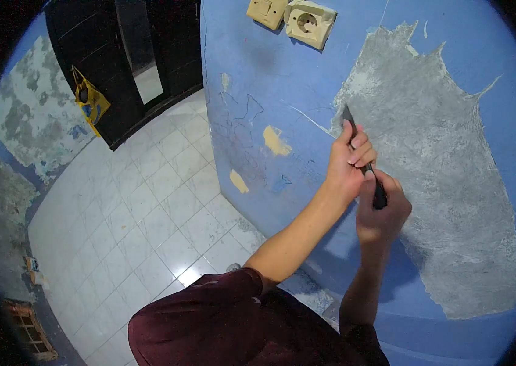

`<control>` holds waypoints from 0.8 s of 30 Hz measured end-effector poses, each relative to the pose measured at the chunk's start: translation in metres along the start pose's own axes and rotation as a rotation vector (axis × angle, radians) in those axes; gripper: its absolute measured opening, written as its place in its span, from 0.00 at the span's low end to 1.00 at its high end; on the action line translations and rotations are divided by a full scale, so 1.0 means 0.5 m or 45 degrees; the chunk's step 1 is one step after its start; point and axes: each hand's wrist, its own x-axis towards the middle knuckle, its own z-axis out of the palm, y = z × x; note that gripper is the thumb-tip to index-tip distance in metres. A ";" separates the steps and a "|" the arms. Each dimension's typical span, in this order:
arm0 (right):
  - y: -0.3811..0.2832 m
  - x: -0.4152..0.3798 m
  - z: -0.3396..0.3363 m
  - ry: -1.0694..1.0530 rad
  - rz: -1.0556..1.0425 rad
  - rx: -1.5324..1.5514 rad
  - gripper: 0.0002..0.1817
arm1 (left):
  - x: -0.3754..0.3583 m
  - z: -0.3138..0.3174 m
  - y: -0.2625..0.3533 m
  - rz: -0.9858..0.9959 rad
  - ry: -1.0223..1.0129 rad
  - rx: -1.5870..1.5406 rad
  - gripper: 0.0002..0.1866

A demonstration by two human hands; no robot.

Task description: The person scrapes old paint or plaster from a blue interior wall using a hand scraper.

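A dark, narrow tool (380,196) with a pointed flat blade slants across both hands, its tip against the blue wall (313,79) at the left edge of a large bare grey patch (429,140). My left hand (351,160), palm side showing, is closed around the tool just behind the blade. Lower down, my right hand (385,207) grips the handle, whose black end sticks out between thumb and fingers. The two hands touch or nearly touch.
A light switch (265,11) and a wall socket (310,24) are above. Pale spots mark the wall. White floor tiles (142,226) lie left, below a dark door (87,49) with a yellow bag (91,102). A small window-like frame (29,329) is at lower left.
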 end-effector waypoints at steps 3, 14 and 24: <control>0.004 0.007 -0.002 0.064 -0.030 0.027 0.09 | 0.011 0.009 0.001 0.043 0.066 0.043 0.13; -0.043 0.076 -0.049 -0.050 0.141 0.051 0.07 | 0.020 0.052 -0.035 0.166 0.170 -0.034 0.13; -0.073 0.084 -0.024 -0.045 -0.010 -0.007 0.08 | 0.024 0.069 -0.003 -0.012 0.146 -0.121 0.12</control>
